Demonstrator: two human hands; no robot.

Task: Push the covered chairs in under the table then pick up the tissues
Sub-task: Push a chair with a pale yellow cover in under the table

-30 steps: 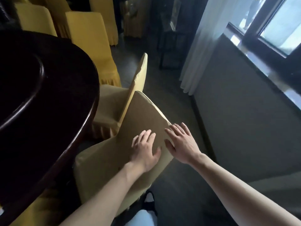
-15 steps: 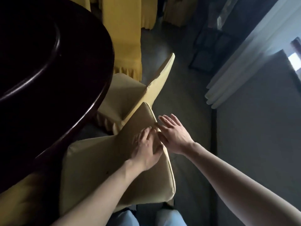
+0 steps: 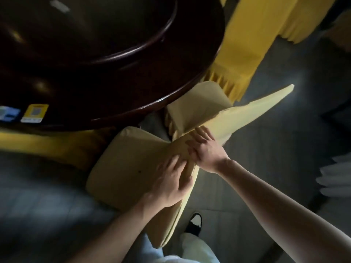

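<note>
Since half a second back your view has swung down and over the table (image 3: 133, 103), and the near chair (image 3: 133, 168) has gone in further: its seat front now sits at the table rim. Your left hand (image 3: 171, 183) lies flat on the chair back, fingers (image 3: 176, 164) straight and spread, pressing, holding nothing. Your right hand (image 3: 205, 150) is on the top edge of the same back, fingers curled over the cloth where it meets the back of the next chair (image 3: 256, 109); looks like a grip on the cover, though blur makes it hard to be sure. So the push on this chair is under way but likely not finished, since most of the seat is outside the rim.

Edges: the table's round dark rim is just beyond the seat front. The next chair's back touches this one on the right, so they may snag. A brighter yellow chair (image 3: 252, 44) stands far right against the table. Bare floor (image 3: 266, 168) lies open to the right, your shoe (image 3: 195, 223) just near the chair's base. No tissues in view; cards (image 3: 34, 112) lie on the table at left.
</note>
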